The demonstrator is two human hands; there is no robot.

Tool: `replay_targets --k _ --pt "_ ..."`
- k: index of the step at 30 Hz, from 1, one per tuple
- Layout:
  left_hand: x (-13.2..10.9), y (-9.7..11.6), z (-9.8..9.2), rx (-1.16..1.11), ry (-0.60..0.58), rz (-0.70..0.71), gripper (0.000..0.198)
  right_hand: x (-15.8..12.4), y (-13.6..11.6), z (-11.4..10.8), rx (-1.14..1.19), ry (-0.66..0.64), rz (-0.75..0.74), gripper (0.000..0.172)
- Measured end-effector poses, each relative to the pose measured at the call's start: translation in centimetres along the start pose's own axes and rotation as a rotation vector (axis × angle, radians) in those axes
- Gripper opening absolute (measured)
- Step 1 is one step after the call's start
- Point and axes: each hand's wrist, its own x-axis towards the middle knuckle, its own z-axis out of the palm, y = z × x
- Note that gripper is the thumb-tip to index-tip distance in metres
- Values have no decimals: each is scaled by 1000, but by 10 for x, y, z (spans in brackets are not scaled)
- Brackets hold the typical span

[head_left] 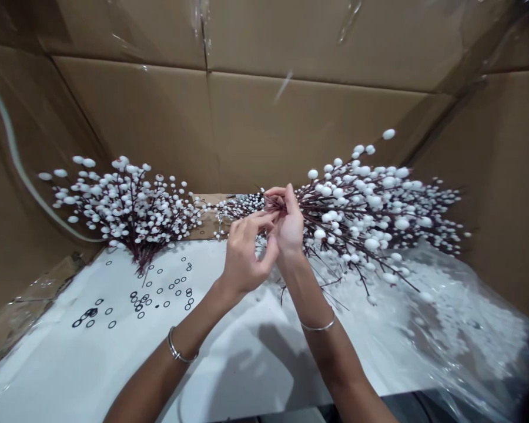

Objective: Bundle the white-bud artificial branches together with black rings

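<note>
My right hand [288, 226] grips the dark red stems [275, 204] of a large bunch of artificial white berry branches [370, 217], which fans out to the right. My left hand [249, 255] sits just below and left of it, with curled fingertips reaching toward those stems. I cannot tell whether those fingers hold anything small. A second white berry bunch [127, 211] lies to the left, its stems meeting at the white surface. Several small black rubber rings [158, 299] are scattered in front of it.
Brown cardboard walls [264, 129] of a large box rise behind and beside the work. Clear plastic sheeting [467, 329] lies at the right, with white flecks on it. A silver bangle [178, 346] circles my left wrist and another [320, 323] my right.
</note>
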Motion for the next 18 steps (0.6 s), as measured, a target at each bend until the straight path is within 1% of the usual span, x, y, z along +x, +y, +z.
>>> replay_targets --k 2,4,7,9,11,13,14,16,18 --pt "-2 -3 2 -33 -3 -17 24 -2 -2 1 16 -19 31 35" --pt "-3 -6 5 -151 -25 -102 22 -4 -6 1 6 -32 65 35" --pt "-2 -8 6 -445 -44 -280 18 -7 -12 2 -32 -85 90 36" --pt "2 -7 5 -671 -29 -372 19 -9 -16 2 -43 -130 85 37" --pt "7 -5 2 -914 -28 -474 22 -10 -19 2 -34 -163 77 37" --pt "14 -4 -2 -1121 -47 -608 22 -10 -21 2 -37 -186 73 37" --pt "17 -4 -4 -1189 -57 -676 21 -11 -22 2 -50 -197 75 37" --pt "21 -3 -8 -1241 -55 -783 22 -11 -22 3 -84 -222 80 38" --pt "23 -1 -11 -1219 -25 -812 26 -13 -22 4 -105 -255 79 38"
